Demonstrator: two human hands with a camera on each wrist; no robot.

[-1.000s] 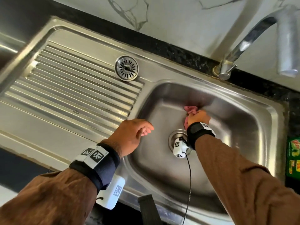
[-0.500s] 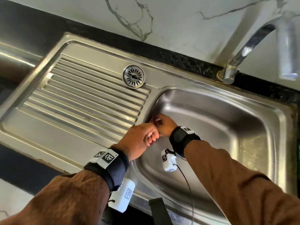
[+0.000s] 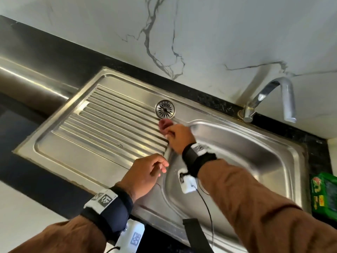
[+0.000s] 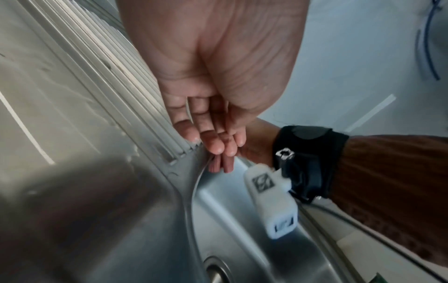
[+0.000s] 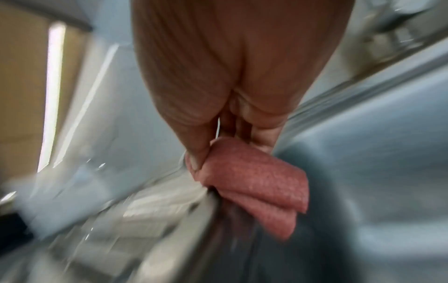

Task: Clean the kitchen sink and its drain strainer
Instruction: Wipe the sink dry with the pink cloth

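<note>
The steel sink (image 3: 284,161) is set into a dark bench (image 3: 54,57), its basin holding nothing that can be seen. The drain strainer (image 3: 165,109) lies out of the basin, at the far end of the ribbed drainboard (image 3: 109,121). Just in front of the strainer, at the basin's far left corner, a folded pink cloth (image 3: 164,124) is pinched in the grip of the right hand (image 3: 179,136). The left hand (image 3: 145,175) is held over the basin's left rim, fingers loosely curled, holding nothing. A green packet (image 3: 324,194) sits at the bench's right edge
</note>
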